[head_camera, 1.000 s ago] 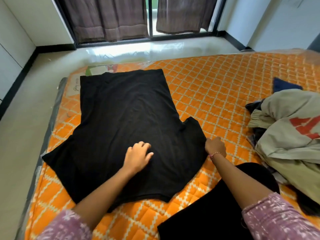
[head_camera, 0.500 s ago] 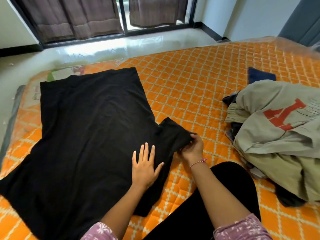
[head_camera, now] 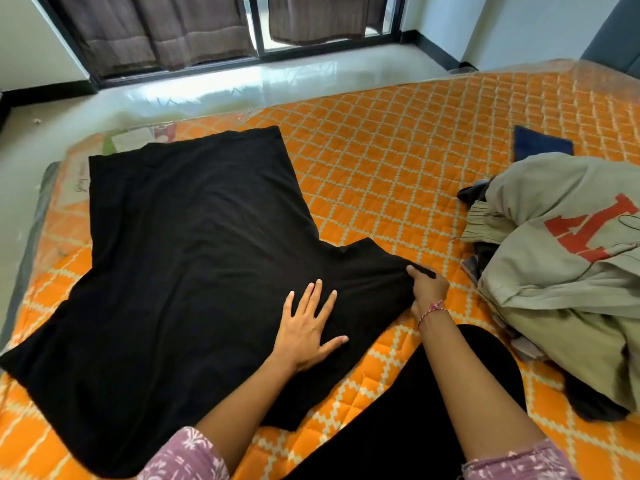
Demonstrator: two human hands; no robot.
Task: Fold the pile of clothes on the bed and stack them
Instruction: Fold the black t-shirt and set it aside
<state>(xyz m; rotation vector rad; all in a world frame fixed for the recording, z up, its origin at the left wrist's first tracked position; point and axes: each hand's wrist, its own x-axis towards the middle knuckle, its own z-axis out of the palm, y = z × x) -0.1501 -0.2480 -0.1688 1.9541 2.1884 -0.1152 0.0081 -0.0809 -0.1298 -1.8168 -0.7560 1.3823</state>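
A black T-shirt (head_camera: 180,258) lies spread flat on the orange quilted mattress (head_camera: 398,161), its hem toward the window. My left hand (head_camera: 306,329) presses flat on the shirt near the collar end, fingers straight and spread. My right hand (head_camera: 427,289) pinches the end of the shirt's right sleeve at the mattress surface. To the right sits the pile of clothes (head_camera: 568,271), topped by a beige garment with a red letter print.
A dark blue cloth (head_camera: 540,143) pokes out behind the pile. My black-trousered leg (head_camera: 415,420) rests on the mattress below my right arm. Pale floor (head_camera: 214,88) and a curtained window (head_camera: 194,26) lie beyond the mattress's far edge.
My left hand went from curled to flat with spread fingers on the shirt. My right hand took hold of the right sleeve's end. The view shifted a little between frames.
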